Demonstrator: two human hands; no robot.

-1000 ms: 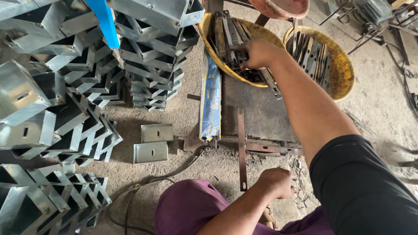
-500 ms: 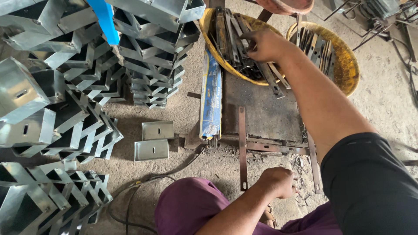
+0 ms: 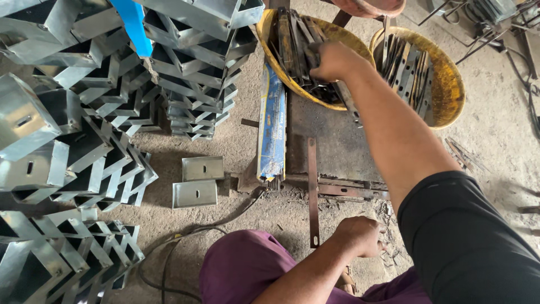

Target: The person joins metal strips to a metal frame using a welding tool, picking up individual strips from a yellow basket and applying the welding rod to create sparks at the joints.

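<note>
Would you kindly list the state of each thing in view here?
right hand: closed on flat metal strips in left yellow basin
left hand: fisted, at end of long rusty strip
right yellow basin: partly filled with strips
galvanised brackets: stacked
two plates: lying flat

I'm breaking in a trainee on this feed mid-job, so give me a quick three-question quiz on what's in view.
1. True or false: the right hand is at the near yellow basin of flat metal strips.
2. What lies by the left hand? A) a long rusty strip B) a hammer C) a paint can
3. What is stacked at left?

Key: 1 true; 2 A; 3 folded shiny metal brackets.
</note>
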